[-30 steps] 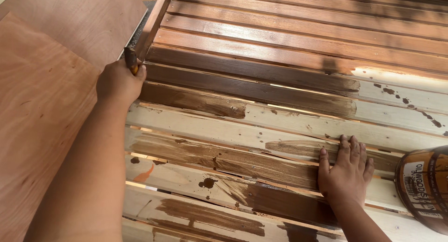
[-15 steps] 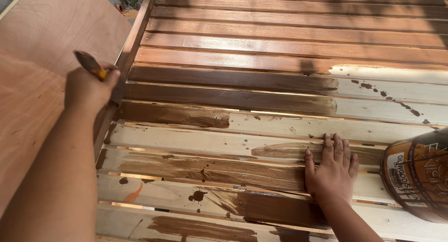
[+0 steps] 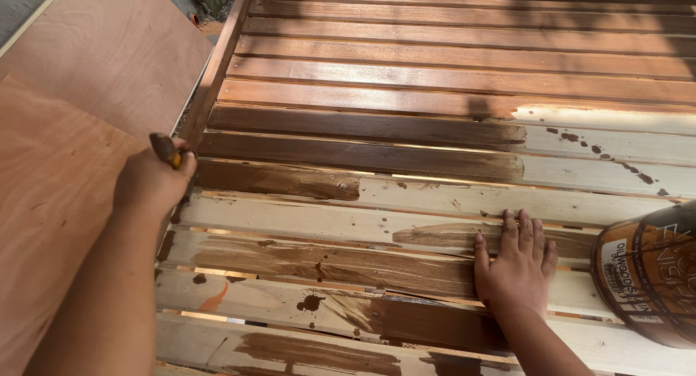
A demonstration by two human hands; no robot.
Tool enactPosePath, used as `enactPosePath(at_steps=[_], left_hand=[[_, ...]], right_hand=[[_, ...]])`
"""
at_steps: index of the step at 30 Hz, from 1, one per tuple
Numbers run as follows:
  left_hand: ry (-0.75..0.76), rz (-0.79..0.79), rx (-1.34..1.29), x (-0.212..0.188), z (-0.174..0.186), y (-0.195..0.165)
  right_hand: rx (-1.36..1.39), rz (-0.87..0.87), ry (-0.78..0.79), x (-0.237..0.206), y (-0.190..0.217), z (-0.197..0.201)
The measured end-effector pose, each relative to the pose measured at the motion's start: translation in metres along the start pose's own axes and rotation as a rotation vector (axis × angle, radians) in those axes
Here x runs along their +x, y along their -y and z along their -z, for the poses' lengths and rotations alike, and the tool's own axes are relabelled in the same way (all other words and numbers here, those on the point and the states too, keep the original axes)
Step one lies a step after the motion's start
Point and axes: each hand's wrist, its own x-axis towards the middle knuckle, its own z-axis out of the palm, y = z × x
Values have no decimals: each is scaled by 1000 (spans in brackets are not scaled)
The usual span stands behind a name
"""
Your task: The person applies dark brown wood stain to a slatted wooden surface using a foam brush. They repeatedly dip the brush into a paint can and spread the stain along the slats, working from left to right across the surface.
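My left hand (image 3: 154, 182) is closed around the handle of a paintbrush (image 3: 166, 150), whose stained end sticks up above the fist at the left edge of a slatted wooden panel (image 3: 406, 202). The bristles are hidden behind the hand. My right hand (image 3: 513, 263) lies flat, fingers spread, on a partly stained pale slat at the lower right. The far slats are stained dark brown; the near ones are bare wood with brown streaks and drips.
A brown tin of wood stain (image 3: 649, 282) stands on the slats just right of my right hand. Reddish plywood sheets (image 3: 87, 93) lie to the left of the panel's side rail (image 3: 217, 71).
My left hand has drawn back along the side rail towards me and lifted the brush off the rail. The right hand has stayed flat on the slat.
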Motion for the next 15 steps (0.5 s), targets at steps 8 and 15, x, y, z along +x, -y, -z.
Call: enactPosePath(at_steps=[8,15], left_hand=[[-72,23,-233,-38,-34,-44],[-137,231,-323,-35,-12,-33]], right_hand=[[-9,-10,7,0,0,1],[-8,-16,9,0,-1,-2]])
